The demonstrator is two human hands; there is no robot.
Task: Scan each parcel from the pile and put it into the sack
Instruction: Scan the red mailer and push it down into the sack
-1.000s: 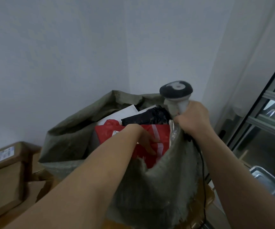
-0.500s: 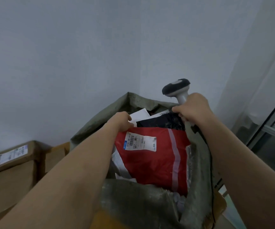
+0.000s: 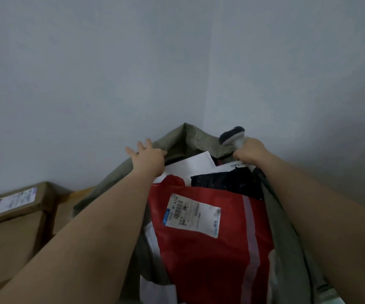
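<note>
Head view: red parcel (image 3: pixel 207 242) lying label-up inside the green sack (image 3: pixel 183 139), atop white and black mailers. Left hand (image 3: pixel 148 160) on the sack's far-left rim, fingers spread flat and gripping nothing; right hand (image 3: pixel 250 151) at the far-right rim, clenched round the scanner (image 3: pixel 232 134) (possibly pinching sack cloth too, hard to tell). Bagging step apparently done. Next: back to the cardboard boxes (image 3: pixel 16 207) left of the sack for another scan.
</note>
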